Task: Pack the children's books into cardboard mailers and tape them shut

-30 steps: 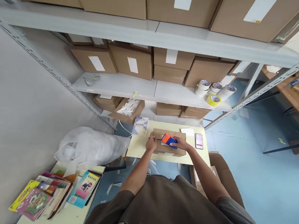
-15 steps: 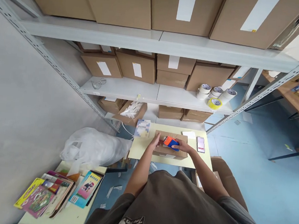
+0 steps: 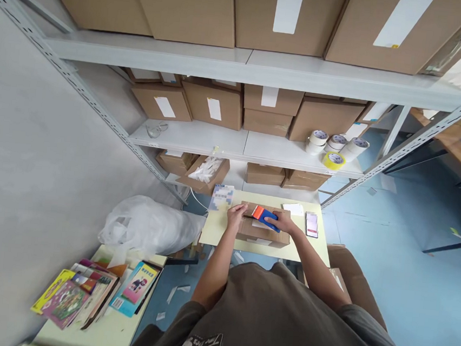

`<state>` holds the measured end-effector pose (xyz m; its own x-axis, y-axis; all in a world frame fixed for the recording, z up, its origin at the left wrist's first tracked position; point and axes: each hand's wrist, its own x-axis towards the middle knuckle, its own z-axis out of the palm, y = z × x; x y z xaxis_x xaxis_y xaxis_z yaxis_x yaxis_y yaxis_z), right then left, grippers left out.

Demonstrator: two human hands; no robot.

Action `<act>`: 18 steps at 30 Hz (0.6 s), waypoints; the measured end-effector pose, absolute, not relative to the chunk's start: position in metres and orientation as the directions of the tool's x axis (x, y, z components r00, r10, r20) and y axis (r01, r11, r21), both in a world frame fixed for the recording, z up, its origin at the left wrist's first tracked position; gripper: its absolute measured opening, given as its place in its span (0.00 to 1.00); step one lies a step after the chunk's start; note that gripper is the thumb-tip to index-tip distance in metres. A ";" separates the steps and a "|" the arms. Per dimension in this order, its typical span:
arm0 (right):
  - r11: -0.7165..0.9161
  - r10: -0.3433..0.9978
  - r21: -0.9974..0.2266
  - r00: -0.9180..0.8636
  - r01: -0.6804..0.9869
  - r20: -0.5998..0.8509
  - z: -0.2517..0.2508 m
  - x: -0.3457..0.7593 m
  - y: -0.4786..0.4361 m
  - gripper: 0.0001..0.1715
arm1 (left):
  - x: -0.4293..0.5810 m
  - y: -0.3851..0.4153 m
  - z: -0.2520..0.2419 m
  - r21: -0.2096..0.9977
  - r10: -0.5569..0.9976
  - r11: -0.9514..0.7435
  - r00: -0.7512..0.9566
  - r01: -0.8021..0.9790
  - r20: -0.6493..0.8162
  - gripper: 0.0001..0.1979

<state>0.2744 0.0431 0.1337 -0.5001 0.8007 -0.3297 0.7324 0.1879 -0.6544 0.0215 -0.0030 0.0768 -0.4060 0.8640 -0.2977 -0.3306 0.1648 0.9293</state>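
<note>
My right hand (image 3: pixel 284 221) is wrapped round the lower end of a slim blue-and-orange pack (image 3: pixel 264 216), its orange end pointing left. My left hand (image 3: pixel 235 217) has its fingers closed beside that orange end. A thin dark stick-like piece (image 3: pixel 249 217) runs between the left fingertips and the pack; its kind is too small to tell. Both hands are over a brown cardboard box (image 3: pixel 245 230), which lies on a pale yellow table (image 3: pixel 215 230) and has white labels on it.
A phone (image 3: pixel 311 225) and white paper (image 3: pixel 293 208) lie right of the box, a booklet (image 3: pixel 221 198) left. Behind stands a metal shelf (image 3: pixel 201 137) with cartons and tape rolls (image 3: pixel 333 160). A white plastic bag (image 3: pixel 147 227) and stacked books (image 3: pixel 80 294) are at left.
The orange end of the pack has tilted a little upward. The left hand has moved slightly left, and the dark piece now shows between it and the pack.
</note>
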 end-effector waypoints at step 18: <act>0.139 0.826 -0.557 -0.407 0.819 -0.391 0.129 0.339 0.054 0.38 | -0.041 -0.028 0.045 0.924 0.576 0.355 -0.746 -0.140 -0.334 0.14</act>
